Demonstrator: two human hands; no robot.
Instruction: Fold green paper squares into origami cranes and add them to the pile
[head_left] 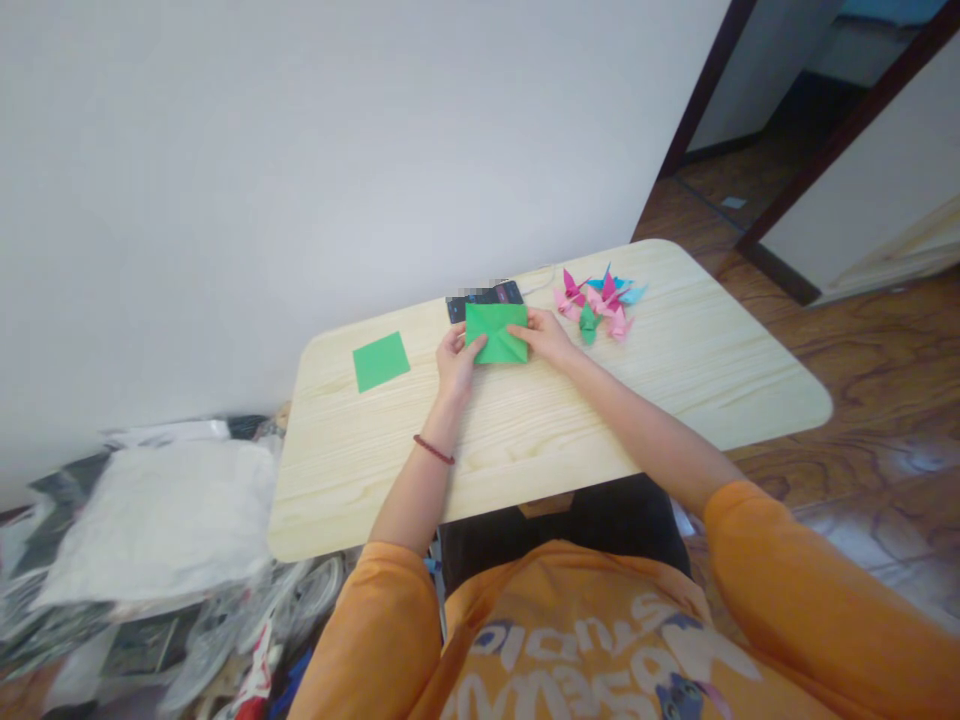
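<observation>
A creased sheet of green origami paper [496, 330] is held up above the table, gripped at both sides. My left hand [457, 362] pinches its left edge, thumb on the near face. On the opposite edge, my right hand [547, 338] pinches it the same way, fingers mostly hidden behind the sheet. Crease lines run across the paper's face. A second square of green paper [381, 361] lies flat on the table, left of my left hand. To the right of my right hand sits a cluster of folded paper cranes [600, 300] in pink, magenta, blue and green.
Behind the held sheet a dark phone [506, 293] lies on the pale wooden table [360, 470], with a thin white cable [541, 286] beside it. A white wall borders the far edge. Plastic-wrapped bags [172, 520] pile up at the left; a doorway opens at the right.
</observation>
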